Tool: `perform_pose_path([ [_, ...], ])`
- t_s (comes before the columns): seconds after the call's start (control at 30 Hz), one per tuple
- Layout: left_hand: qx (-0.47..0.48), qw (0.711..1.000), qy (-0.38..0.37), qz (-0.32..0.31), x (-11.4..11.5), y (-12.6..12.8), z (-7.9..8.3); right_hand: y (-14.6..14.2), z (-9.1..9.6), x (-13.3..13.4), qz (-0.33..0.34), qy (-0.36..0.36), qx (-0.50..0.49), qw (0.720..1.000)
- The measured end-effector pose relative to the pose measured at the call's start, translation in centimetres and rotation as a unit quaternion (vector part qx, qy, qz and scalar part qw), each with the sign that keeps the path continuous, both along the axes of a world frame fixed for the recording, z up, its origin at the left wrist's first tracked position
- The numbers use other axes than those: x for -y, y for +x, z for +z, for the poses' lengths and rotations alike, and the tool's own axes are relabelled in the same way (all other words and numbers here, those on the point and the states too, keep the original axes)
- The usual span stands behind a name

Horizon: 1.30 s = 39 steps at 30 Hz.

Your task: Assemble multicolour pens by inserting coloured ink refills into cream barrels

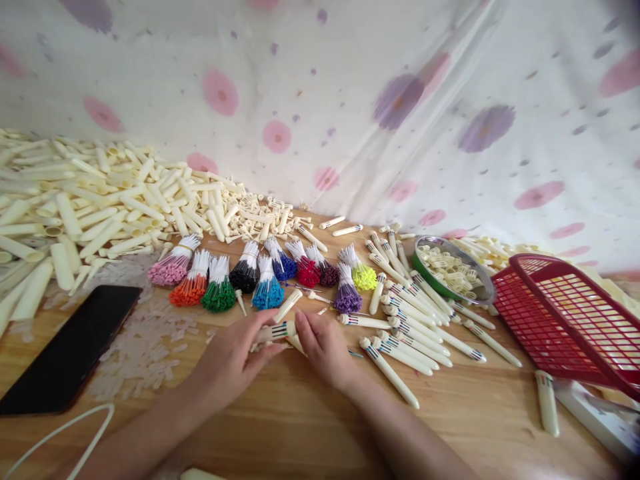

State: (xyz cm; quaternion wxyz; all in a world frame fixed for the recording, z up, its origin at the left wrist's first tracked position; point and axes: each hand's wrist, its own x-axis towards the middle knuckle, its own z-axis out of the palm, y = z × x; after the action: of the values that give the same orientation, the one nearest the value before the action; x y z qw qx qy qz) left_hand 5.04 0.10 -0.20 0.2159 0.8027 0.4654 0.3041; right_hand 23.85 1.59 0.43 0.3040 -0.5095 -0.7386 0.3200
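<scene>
Nearest me, the left hand (233, 360) has its grip snug around a cream pen (281, 331) with little coloured bits, over the wooden surface (290, 427), while the right hand (326, 350) has bent fingers at the pen's end, but I can't tell if that grip is squeezing it. It looks like the pen's end is being fitted, and the next move seems to need steady hands and straight pieces. Farther off sit 10 bundles of coloured sticks (219, 292), then a big heap of cream tubes (103, 200).
</scene>
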Motion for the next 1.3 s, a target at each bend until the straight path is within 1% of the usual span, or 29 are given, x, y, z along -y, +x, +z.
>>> perform_pose_path([
  [0.07, -0.012, 0.994, -0.103, 0.027, -0.3, -0.7, 0.4, 0.6, 0.4, -0.4, -0.018, 0.017, -0.002, 1.0],
  [0.1, -0.027, 0.989, -0.146, 0.026, -0.5, -1.0, 0.5, 0.8, 0.5, -0.6, -0.026, 0.022, -0.004, 0.999],
  [0.13, -0.033, 0.984, -0.171, 0.017, -0.6, -1.2, 0.7, 1.0, 0.6, -0.8, -0.034, 0.022, -0.007, 0.999],
  [0.2, -0.022, 0.984, -0.177, 0.005, -0.6, -1.3, 0.8, 1.3, 0.5, -1.0, -0.047, 0.009, -0.013, 0.999],
  [0.27, -0.006, 0.991, -0.13, 0.004, -0.5, -1.0, 0.7, 1.4, 0.1, -1.2, -0.057, -0.022, -0.022, 0.998],
  [0.3, -0.011, 0.996, -0.091, 0.005, -0.4, -0.7, 0.6, 1.4, -0.2, -1.2, -0.06, -0.041, -0.028, 0.997],
  [0.37, -0.033, 0.999, 0.021, 0.013, -0.3, -0.3, 0.3, 1.2, -1.0, -1.3, -0.059, -0.084, -0.043, 0.994],
  [0.43, -0.073, 0.989, 0.13, 0.014, -0.2, -0.1, 0.1, 1.1, -1.5, -1.4, -0.051, -0.125, -0.064, 0.989],
  [0.47, -0.093, 0.98, 0.174, 0.012, -0.2, 0.0, 0.0, 1.1, -1.7, -1.5, -0.045, -0.143, -0.076, 0.986],
  [0.53, -0.114, 0.968, 0.225, 0.0, 0.0, 0.0, 0.0, 1.2, -1.5, -1.5, -0.028, -0.173, -0.101, 0.979],
  [0.57, -0.113, 0.967, 0.227, -0.004, 0.1, 0.0, 0.0, 1.3, -1.2, -1.5, -0.019, -0.185, -0.115, 0.976],
  [0.6, -0.103, 0.972, 0.209, -0.005, 0.2, 0.1, 0.0, 1.5, -0.8, -1.5, -0.01, -0.194, -0.13, 0.972],
  [0.63, -0.084, 0.982, 0.168, -0.002, 0.3, 0.1, 0.0, 1.7, -0.3, -1.5, -0.002, -0.199, -0.148, 0.969],
  [0.7, -0.017, 0.999, 0.032, 0.012, 0.6, 0.4, 0.0, 2.1, 0.6, -1.6, 0.001, -0.194, -0.187, 0.963],
  [0.73, 0.035, 0.998, -0.051, 0.022, 0.8, 0.6, 0.0, 2.3, 0.9, -1.6, -0.007, -0.184, -0.215, 0.959],
  [0.77, 0.096, 0.986, -0.134, 0.029, 0.9, 0.9, -0.1, 2.4, 1.0, -1.6, -0.021, -0.17, -0.247, 0.954],
  [0.8, 0.165, 0.963, -0.209, 0.034, 1.1, 1.2, -0.2, 2.4, 1.0, -1.6, -0.037, -0.156, -0.28, 0.946],
  [0.87, 0.29, 0.896, -0.336, 0.023, 1.5, 1.7, -0.5, 2.0, 0.5, -1.5, -0.061, -0.136, -0.334, 0.931],
  [0.9, 0.326, 0.861, -0.39, 0.009, 1.7, 1.9, -0.7, 1.6, 0.2, -1.3, -0.062, -0.137, -0.354, 0.923],
  [0.93, 0.353, 0.832, -0.428, 0.001, 1.9, 2.1, -0.9, 1.1, -0.2, -1.1, -0.052, -0.151, -0.374, 0.914],
  [0.97, 0.369, 0.809, -0.458, -0.005, 2.0, 2.3, -1.2, 0.6, -0.6, -0.8, -0.036, -0.175, -0.396, 0.901],
  [1.0, 0.387, 0.792, -0.471, -0.005, 2.2, 2.5, -1.4, 0.0, -0.9, -0.5, -0.015, -0.212, -0.43, 0.877],
  [1.07, 0.41, 0.771, -0.487, -0.005, 2.3, 2.7, -1.8, -1.0, -1.2, 0.1, 0.012, -0.278, -0.487, 0.828],
  [1.1, 0.419, 0.766, -0.487, -0.005, 2.4, 2.8, -2.0, -1.5, -1.3, 0.3, 0.016, -0.299, -0.508, 0.808],
  [1.13, 0.424, 0.765, -0.485, -0.005, 2.4, 2.8, -2.2, -1.8, -1.3, 0.5, 0.013, -0.31, -0.52, 0.796],
  [1.23, 0.441, 0.766, -0.468, -0.011, 2.4, 3.0, -2.6, -2.3, -1.0, 0.5, -0.007, -0.331, -0.539, 0.774],
  [1.3, 0.455, 0.758, -0.467, -0.014, 2.4, 3.0, -3.0, -2.3, -0.9, 0.5, -0.008, -0.351, -0.556, 0.753],
])
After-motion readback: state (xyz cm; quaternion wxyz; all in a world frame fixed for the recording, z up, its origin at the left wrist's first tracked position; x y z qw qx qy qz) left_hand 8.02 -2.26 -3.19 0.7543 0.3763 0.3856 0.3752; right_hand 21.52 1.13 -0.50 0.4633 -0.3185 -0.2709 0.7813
